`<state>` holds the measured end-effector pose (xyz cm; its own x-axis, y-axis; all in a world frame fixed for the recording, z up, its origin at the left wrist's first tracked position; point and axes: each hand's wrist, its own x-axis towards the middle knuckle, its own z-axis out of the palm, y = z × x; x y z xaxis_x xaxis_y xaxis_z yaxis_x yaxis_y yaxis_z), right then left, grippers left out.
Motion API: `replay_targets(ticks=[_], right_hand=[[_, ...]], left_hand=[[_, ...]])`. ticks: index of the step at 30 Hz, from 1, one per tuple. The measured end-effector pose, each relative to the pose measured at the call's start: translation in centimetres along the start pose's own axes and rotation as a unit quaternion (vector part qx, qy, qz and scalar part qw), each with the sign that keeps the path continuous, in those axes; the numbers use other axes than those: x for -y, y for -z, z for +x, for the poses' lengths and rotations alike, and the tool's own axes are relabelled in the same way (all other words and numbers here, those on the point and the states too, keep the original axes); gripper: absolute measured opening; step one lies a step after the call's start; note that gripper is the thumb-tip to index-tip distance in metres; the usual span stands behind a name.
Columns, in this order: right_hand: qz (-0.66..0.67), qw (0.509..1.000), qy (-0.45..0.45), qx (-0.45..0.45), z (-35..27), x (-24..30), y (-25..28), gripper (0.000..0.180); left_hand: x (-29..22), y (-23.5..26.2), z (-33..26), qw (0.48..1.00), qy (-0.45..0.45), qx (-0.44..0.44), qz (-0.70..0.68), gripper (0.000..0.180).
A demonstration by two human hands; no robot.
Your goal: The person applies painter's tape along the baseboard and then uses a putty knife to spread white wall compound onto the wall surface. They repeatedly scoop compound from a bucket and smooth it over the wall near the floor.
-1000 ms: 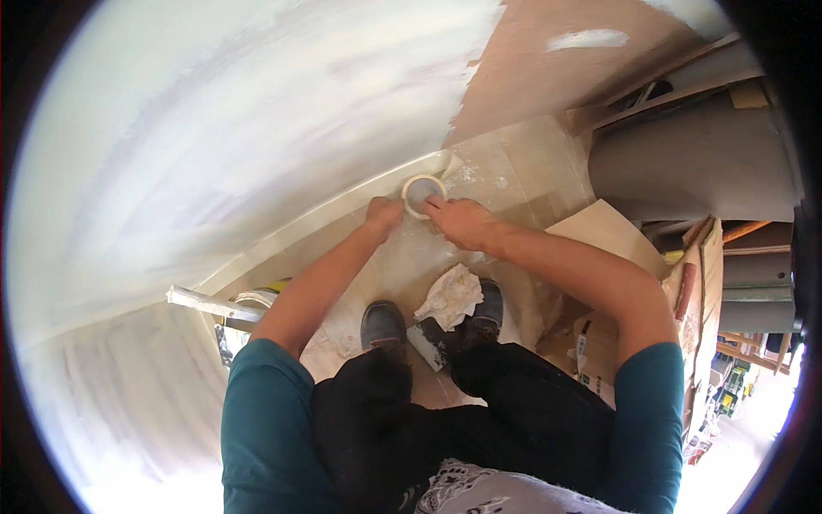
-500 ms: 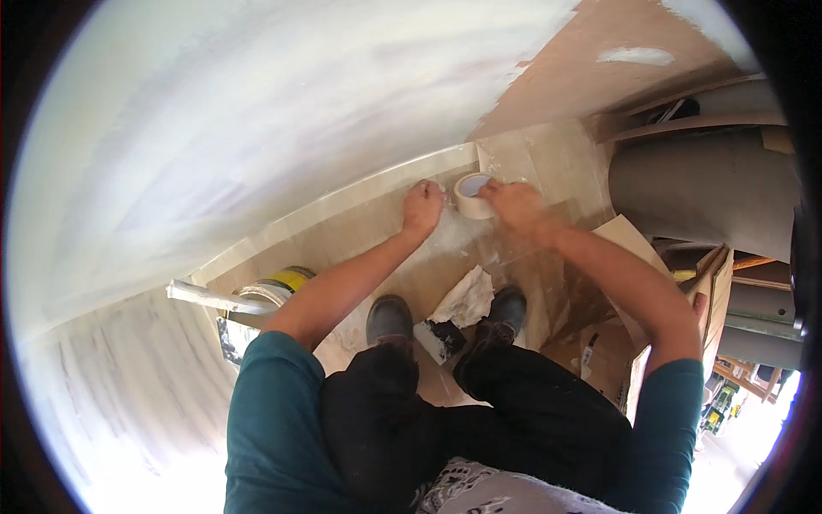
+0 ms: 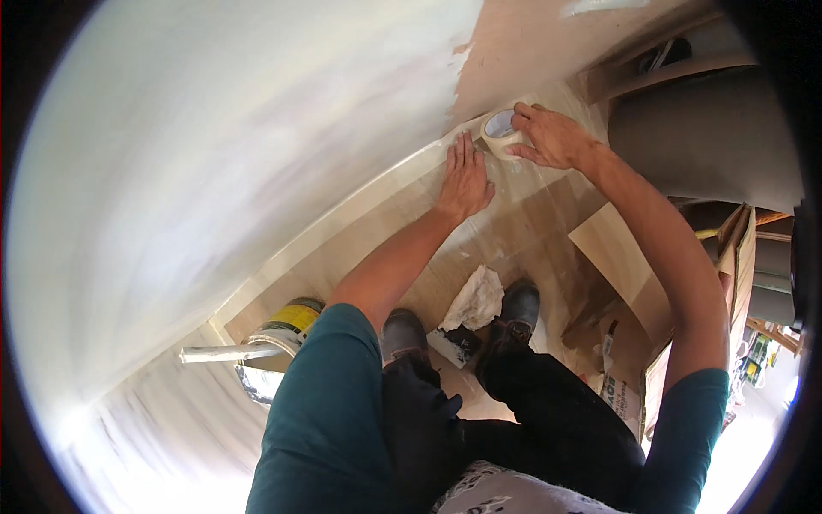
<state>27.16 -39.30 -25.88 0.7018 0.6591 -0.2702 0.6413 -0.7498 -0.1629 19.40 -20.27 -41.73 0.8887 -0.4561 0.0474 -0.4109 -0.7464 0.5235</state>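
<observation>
My right hand [image 3: 552, 138] grips a roll of cream masking tape [image 3: 498, 149], with fingers into its core and thumb on the outer side. The roll is held low at the foot of the wall, close to the floor. Just left of it, my left hand [image 3: 467, 184] lies flat with fingers stretched out. Its fingertips press at the pale strip [image 3: 330, 233] that runs along the wall's base. Whether tape runs from the roll to under those fingers I cannot tell.
At the left stands a paint bucket [image 3: 297, 318] with a whitish stick-like handle [image 3: 224, 353] across it. A crumpled whitish cloth [image 3: 476, 297] lies between my boots, beside a dark, white-smeared flat piece [image 3: 461, 343]. Cardboard [image 3: 621, 257] and a large grey cylinder [image 3: 702, 128] are at the right.
Both hands have moved to the right and farther up toward the wall's foot, the roll going with the right hand. My left hand has gone from closed fingers to flat, stretched ones.
</observation>
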Motion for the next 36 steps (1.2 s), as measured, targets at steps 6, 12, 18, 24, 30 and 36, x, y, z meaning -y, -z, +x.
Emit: replay_targets(ticks=[6, 12, 18, 24, 30, 36], right_hand=[[0.007, 1.0, -0.018, 0.003, 0.8, -2.8, -2.0, 0.048], [0.004, 1.0, -0.024, 0.018, 2.0, -3.2, -2.1, 0.053], [0.008, 1.0, -0.027, 0.004, 2.3, -4.0, -3.1, 0.05], [0.003, 0.999, -0.035, 0.015, 2.5, -3.8, -2.8, 0.05], [-0.003, 0.998, -0.047, 0.03, 2.6, -3.8, -2.8, 0.053], [-0.001, 0.999, -0.043, 0.017, 2.7, -4.0, -3.4, 0.052]], left_hand=[[-1.5, -0.9, 1.2, 1.0, -0.01, -0.014, -0.022, 0.069], [-0.7, -1.7, 2.1, 0.999, -0.025, -0.044, 0.011, 0.073], [-0.6, -2.2, 3.1, 0.999, -0.019, -0.05, 0.004, 0.078], [-0.6, -2.4, 3.5, 0.999, -0.011, -0.037, 0.017, 0.085], [-0.4, -2.8, 3.7, 0.999, -0.003, -0.033, 0.01, 0.089], [-0.5, -2.9, 3.8, 1.0, 0.0, -0.029, 0.007, 0.091]])
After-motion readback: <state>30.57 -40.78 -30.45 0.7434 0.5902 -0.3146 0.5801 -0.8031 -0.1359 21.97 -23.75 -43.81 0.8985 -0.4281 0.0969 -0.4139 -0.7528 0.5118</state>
